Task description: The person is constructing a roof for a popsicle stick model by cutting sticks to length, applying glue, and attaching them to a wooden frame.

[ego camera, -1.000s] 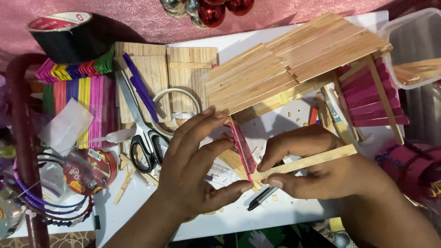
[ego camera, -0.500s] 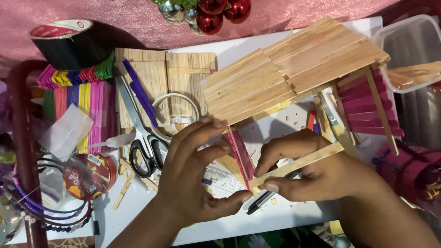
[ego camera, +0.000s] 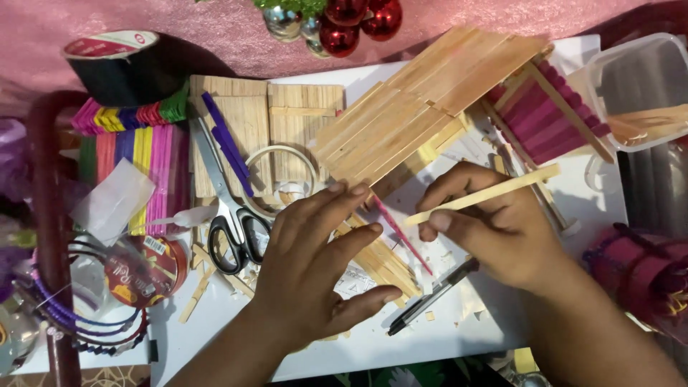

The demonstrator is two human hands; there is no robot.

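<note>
Pinching a plain wooden stick point(ego camera: 481, 195) between thumb and fingers, the right hand point(ego camera: 494, 233) holds it tilted just below the stick roof point(ego camera: 423, 107). Left hand point(ego camera: 315, 265) lies spread flat, probably pressing a stick bundle point(ego camera: 383, 261), next to the scissors point(ego camera: 229, 215).

Pale wooden stick point(ego camera: 481, 195), pink stick point(ego camera: 401, 233), black-handled scissors point(ego camera: 236, 233), red baubles point(ego camera: 362, 18), rainbow-coloured sticks point(ego camera: 136, 154), black tape roll point(ego camera: 118, 68), pink cloth point(ego camera: 215, 29).
</note>
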